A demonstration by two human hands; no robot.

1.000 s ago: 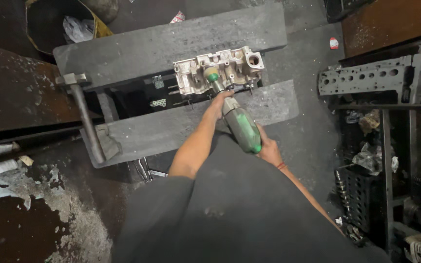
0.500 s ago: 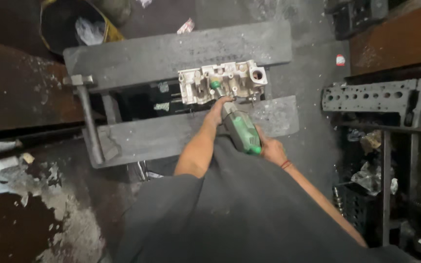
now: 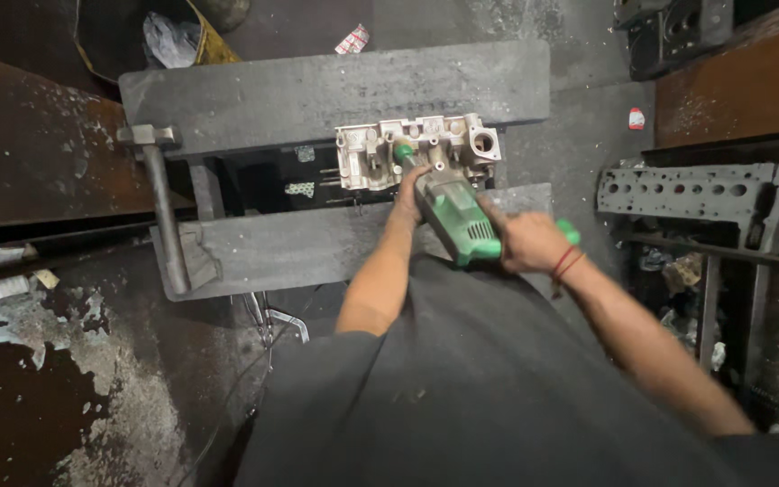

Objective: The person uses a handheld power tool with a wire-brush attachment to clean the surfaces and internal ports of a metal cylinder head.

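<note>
- Head view: the person is leaning over a dark worktop [image 3: 317, 95] made of two thick slabs with a gap between them, and a pale cast metal engine part [image 3: 416, 149] is sitting across that gap, near the middle of the picture.
- The green power tool [image 3: 453, 216] is lying slantwise from the lower right up to the engine part, its nose touching the part's near edge.
- The left hand [image 3: 410, 188] is wrapping around the front of the power tool, fingers closed on it right where it is meeting the engine part.
- The right hand [image 3: 529, 242] is gripping the rear of the tool, its grip closed tight around the green handle; a red thread [image 3: 567, 263] is circling that wrist.
- A long hammer [image 3: 160, 203] is lying on the left end of the worktop, head up on the far slab and handle running down to the near slab, well apart from both hands.
- Under the gap, dark parts are showing, too dim to tell.
- To the right, a flat metal block with rows of holes [image 3: 682, 191] is resting on a rack, clear of the arms.
- A crumpled bag in a dark bin [image 3: 173, 41] is sitting beyond the worktop's far left corner.
- The person's dark shirt [image 3: 498, 388] is filling the lower picture and hiding the near floor.
</note>
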